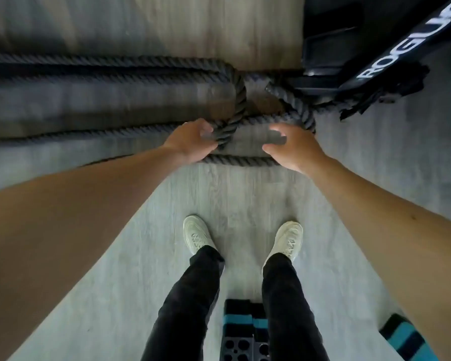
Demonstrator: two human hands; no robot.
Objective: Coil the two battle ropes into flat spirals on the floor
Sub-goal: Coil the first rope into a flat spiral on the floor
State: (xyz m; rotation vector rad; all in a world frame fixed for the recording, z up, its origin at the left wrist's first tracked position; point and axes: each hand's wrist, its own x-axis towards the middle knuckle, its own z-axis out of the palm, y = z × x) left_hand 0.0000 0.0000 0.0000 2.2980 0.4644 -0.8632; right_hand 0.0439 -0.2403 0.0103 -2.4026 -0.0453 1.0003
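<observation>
Left hand (193, 142) is gripping the rope (235, 105) crossing; right hand (294, 147), at 3 o'clock, is hovering, fingers (277, 130) spread.

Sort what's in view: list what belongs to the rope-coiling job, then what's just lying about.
Job: thick dark twisted battle ropes, left hand gripping a strand, open right hand, grey floor.

Lying about: black Rogue-branded frame, teal-and-black striped pads, black perforated block.

Bare forearms (94, 217), no sleeves. Black trousers (193, 295) run from 6 o'clock. Off-white lace-up trainers (197, 234) below centre.
</observation>
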